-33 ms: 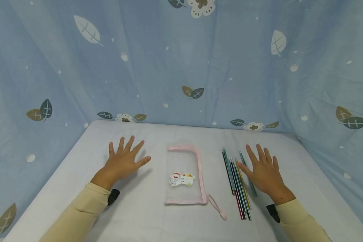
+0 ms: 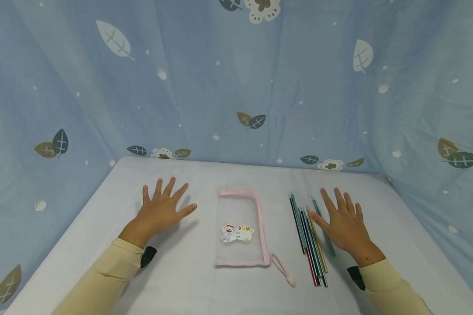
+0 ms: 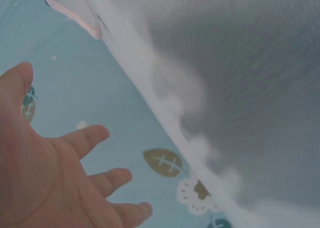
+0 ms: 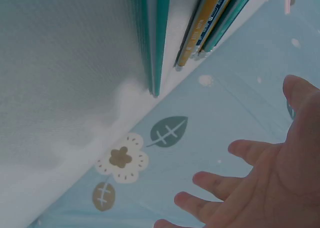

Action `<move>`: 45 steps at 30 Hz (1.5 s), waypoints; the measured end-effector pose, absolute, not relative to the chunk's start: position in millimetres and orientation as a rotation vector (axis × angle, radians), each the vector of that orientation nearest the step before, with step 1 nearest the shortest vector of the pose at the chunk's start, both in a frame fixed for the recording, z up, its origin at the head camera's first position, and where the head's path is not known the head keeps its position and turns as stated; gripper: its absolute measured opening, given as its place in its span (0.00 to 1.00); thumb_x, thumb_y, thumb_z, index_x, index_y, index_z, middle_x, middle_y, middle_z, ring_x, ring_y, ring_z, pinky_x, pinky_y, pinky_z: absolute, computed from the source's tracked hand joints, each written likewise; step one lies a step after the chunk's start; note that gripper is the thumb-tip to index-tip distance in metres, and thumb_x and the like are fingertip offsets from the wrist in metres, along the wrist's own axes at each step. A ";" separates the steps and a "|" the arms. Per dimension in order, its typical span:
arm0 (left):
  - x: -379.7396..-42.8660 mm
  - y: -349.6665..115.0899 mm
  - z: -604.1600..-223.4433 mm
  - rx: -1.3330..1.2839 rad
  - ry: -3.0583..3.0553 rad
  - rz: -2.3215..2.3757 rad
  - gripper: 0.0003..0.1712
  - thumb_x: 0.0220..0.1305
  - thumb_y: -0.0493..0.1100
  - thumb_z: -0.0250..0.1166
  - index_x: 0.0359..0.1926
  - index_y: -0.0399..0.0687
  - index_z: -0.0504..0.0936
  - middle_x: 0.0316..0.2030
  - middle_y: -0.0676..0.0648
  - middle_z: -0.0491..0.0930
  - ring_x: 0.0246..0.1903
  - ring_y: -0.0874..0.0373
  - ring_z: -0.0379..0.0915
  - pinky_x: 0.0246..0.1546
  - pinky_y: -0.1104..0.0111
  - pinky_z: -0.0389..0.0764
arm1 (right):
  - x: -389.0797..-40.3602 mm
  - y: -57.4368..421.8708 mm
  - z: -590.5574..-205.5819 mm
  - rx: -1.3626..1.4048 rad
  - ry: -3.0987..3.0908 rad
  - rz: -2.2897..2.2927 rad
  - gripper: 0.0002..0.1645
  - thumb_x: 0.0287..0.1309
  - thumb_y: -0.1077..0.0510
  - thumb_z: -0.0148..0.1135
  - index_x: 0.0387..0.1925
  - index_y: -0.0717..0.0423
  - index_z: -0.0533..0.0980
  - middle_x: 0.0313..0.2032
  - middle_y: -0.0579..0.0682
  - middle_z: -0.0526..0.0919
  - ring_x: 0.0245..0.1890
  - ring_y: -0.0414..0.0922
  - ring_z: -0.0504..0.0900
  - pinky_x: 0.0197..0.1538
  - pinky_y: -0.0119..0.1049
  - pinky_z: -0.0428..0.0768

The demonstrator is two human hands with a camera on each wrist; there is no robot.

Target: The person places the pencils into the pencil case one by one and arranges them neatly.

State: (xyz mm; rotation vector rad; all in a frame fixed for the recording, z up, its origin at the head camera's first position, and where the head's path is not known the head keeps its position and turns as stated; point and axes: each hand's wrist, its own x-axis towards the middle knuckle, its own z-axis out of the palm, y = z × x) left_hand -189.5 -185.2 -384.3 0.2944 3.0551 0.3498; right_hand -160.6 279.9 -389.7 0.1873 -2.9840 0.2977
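My left hand hovers above the left part of the table, fingers spread and straight, holding nothing. To its right lies a clear zip pouch with pink edging, a cartoon sticker and a pink pull loop. Right of the pouch is a loose bunch of pencils in green, dark, yellow and red. My right hand is spread just beside them, its thumb overlapping the pencils in the head view. In the right wrist view, a green pencil lies apart from a yellow pencil.
A white cloth covers the table. Behind it and along both sides hangs a blue curtain printed with leaves and flowers. Each wrist carries a small black strap piece, seen at the left wrist and the right wrist.
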 end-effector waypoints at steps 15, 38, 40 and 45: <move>-189.0 -166.9 -384.2 0.373 3.119 0.363 0.43 0.69 0.72 0.50 0.76 0.54 0.62 0.77 0.35 0.53 0.76 0.32 0.44 0.71 0.29 0.44 | -161.8 278.0 -386.7 0.227 -2.976 0.401 0.45 0.69 0.37 0.55 0.75 0.59 0.58 0.71 0.74 0.58 0.69 0.75 0.57 0.64 0.78 0.59; -201.2 -24.3 -380.3 0.726 2.898 0.358 0.22 0.70 0.54 0.61 0.20 0.53 0.74 0.14 0.58 0.68 0.16 0.65 0.63 0.15 0.73 0.64 | -166.2 291.4 -396.3 0.176 -3.079 0.777 0.05 0.65 0.59 0.62 0.37 0.58 0.78 0.30 0.53 0.81 0.23 0.43 0.72 0.22 0.34 0.73; -204.0 -20.7 -381.0 0.710 2.868 0.382 0.25 0.70 0.54 0.61 0.16 0.53 0.71 0.12 0.57 0.65 0.14 0.65 0.61 0.13 0.73 0.61 | -167.0 293.0 -398.1 0.169 -3.098 0.779 0.04 0.65 0.60 0.63 0.36 0.58 0.77 0.29 0.52 0.80 0.23 0.43 0.72 0.23 0.34 0.73; -208.8 -13.6 -381.9 0.681 2.816 0.439 0.27 0.70 0.54 0.61 0.14 0.53 0.68 0.10 0.56 0.64 0.13 0.64 0.61 0.13 0.74 0.60 | -168.3 297.1 -402.0 0.155 -3.125 0.781 0.05 0.64 0.61 0.64 0.35 0.58 0.75 0.28 0.51 0.78 0.24 0.43 0.72 0.23 0.34 0.72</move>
